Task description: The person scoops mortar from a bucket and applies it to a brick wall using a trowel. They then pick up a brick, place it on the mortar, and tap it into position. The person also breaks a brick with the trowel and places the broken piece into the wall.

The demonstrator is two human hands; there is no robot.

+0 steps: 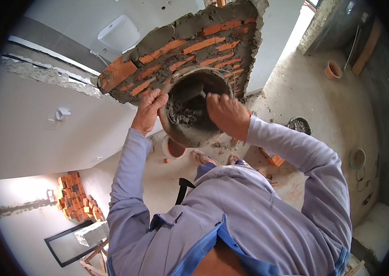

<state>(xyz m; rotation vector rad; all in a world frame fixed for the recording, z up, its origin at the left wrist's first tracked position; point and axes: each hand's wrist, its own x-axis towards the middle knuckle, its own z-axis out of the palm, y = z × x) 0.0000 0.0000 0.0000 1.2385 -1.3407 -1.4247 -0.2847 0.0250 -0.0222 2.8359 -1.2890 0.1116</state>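
Note:
A round, mortar-stained bucket [197,136] is tilted in front of me, its mouth facing up toward me. My left hand [150,110] grips its left rim, thumb over the edge. Inside, a clump of wet grey mortar [183,115] lies against the lower wall. My right hand [229,115] is closed round the handle of a trowel [189,93], whose blade reaches into the bucket; the handle is mostly hidden by my fingers. Just beyond stands a partly built brick wall [203,44], orange bricks with rough grey mortar between and over them.
Below the bucket stands a white pail [169,146]. To the right are a mortar-filled tub [299,124], loose bricks [275,158] and, farther off, an orange bucket [332,70]. Stacked bricks [72,195] sit lower left. Behind the wall shows a white toilet cistern [119,34].

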